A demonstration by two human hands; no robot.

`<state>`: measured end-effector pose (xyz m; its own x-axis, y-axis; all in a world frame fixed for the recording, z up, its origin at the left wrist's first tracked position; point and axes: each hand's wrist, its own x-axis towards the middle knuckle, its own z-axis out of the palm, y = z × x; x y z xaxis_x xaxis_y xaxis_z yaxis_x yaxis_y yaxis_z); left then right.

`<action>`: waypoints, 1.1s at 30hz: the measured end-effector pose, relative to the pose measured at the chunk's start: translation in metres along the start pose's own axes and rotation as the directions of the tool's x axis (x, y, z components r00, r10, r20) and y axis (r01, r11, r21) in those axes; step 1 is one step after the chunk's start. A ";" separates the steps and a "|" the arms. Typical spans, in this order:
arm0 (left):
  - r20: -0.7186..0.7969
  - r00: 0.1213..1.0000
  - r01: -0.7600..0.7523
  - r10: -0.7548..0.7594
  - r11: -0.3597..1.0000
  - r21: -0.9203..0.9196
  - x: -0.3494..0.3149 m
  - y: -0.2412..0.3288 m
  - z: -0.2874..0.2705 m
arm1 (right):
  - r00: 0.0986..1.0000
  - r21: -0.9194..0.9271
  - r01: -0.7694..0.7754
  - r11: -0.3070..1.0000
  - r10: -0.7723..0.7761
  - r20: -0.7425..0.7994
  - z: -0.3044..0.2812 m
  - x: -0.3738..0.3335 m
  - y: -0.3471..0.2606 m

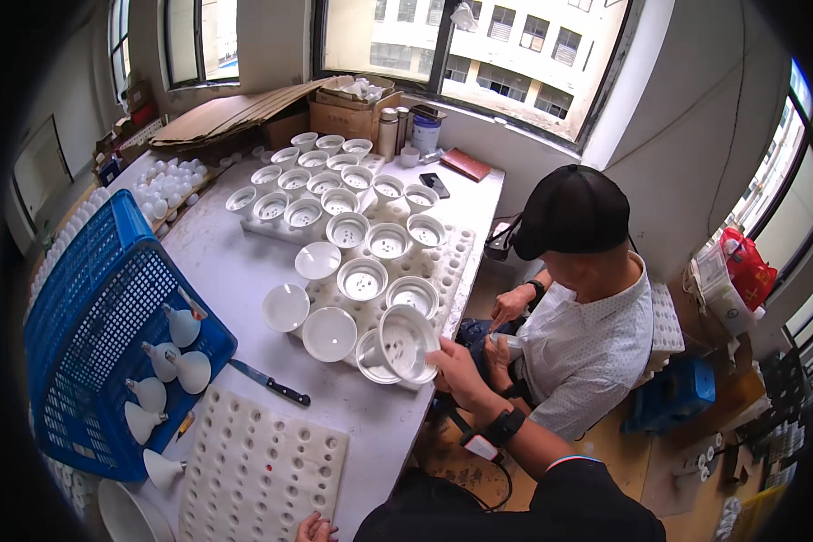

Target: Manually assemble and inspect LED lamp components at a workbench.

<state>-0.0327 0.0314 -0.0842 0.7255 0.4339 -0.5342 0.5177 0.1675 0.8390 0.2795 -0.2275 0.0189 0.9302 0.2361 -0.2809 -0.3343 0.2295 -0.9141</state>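
My right hand (463, 370) is closed on the rim of a white lamp housing (407, 344), a round cup with small dark marks inside. The cup is tilted over another white cup (375, 359) at the near corner of a holed foam board (452, 262). Of my left hand (316, 529) only some fingers show at the lower edge. They are slightly apart, beside a second holed foam board (262, 465), with nothing visible in them. Several similar cups (363, 281) stand in rows on the far board, and three smooth white domes (329, 334) sit along its left side.
A blue basket (126, 343) on the left holds several white funnel-shaped lamp parts (190, 370). A knife (271, 383) lies beside it. A person in a black cap (574, 212) sits to the right, hands on a small piece. Cardboard box (352, 113) and phone (434, 185) are farther back.
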 end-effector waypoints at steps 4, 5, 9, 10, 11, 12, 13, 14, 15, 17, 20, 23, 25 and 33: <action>0.006 0.999 0.033 -0.033 0.999 -0.015 0.016 0.006 0.014 | 0.811 -0.186 0.410 0.893 -0.450 -0.373 -0.043 0.087 -0.025; 0.004 0.999 0.037 -0.037 0.999 -0.012 0.019 0.011 0.017 | 0.718 -0.366 0.426 0.827 -0.555 -0.420 -0.054 0.112 -0.030; -0.010 0.999 0.045 -0.045 0.999 -0.004 0.029 0.022 0.023 | 0.685 -0.565 0.171 0.807 -0.510 -0.521 -0.082 0.178 -0.049; -0.042 0.998 0.036 -0.036 0.999 -0.013 0.031 0.020 0.025 | 0.689 -0.565 0.170 0.807 -0.507 -0.518 -0.087 0.190 -0.046; -0.048 0.998 0.040 -0.041 0.999 -0.017 0.032 0.020 0.026 | 0.690 -0.588 0.076 0.806 -0.468 -0.553 -0.094 0.204 -0.040; -0.046 0.997 0.062 -0.062 0.998 -0.014 0.029 0.021 0.027 | 0.686 -0.605 -0.021 0.796 -0.429 -0.587 -0.102 0.217 -0.033; -0.043 0.996 0.083 -0.084 0.996 -0.013 0.029 0.023 0.029 | 0.698 -0.582 -0.023 0.813 -0.404 -0.591 -0.112 0.226 -0.026; -0.051 0.994 0.091 -0.092 0.996 -0.019 0.027 0.027 0.033 | 0.723 -0.586 -0.100 0.804 -0.346 -0.598 -0.125 0.237 -0.017; -0.084 0.991 0.099 -0.101 0.995 -0.034 0.023 0.030 0.033 | 0.765 -0.542 -0.146 0.827 -0.253 -0.592 -0.114 0.233 -0.017; -0.129 0.984 0.115 -0.122 0.992 -0.058 0.020 0.028 0.029 | 0.792 -0.534 -0.197 0.822 -0.187 -0.581 -0.103 0.232 -0.016; -0.151 0.973 0.161 -0.175 0.982 -0.102 0.025 0.018 0.024 | 0.779 -0.617 -0.240 0.750 -0.230 -0.583 -0.121 0.250 -0.006; -0.169 0.962 0.196 -0.214 0.974 -0.117 0.029 0.020 0.019 | 0.769 -0.679 -0.126 0.723 -0.361 -0.527 -0.110 0.251 -0.016; -0.230 0.929 0.244 -0.291 0.946 -0.212 0.029 0.003 0.012 | 0.761 -0.776 -0.155 0.611 -0.427 -0.489 -0.130 0.270 0.004; -0.306 0.940 0.087 -0.151 0.973 -0.213 0.035 0.034 -0.013 | 0.887 -0.707 -0.111 0.699 -0.251 -0.387 -0.225 0.294 0.031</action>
<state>0.0049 0.0638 -0.0731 0.4650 0.6531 -0.5977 0.4702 0.3898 0.7918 0.5765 -0.3636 -0.1584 0.9678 -0.2140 -0.1329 -0.2297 -0.5333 -0.8141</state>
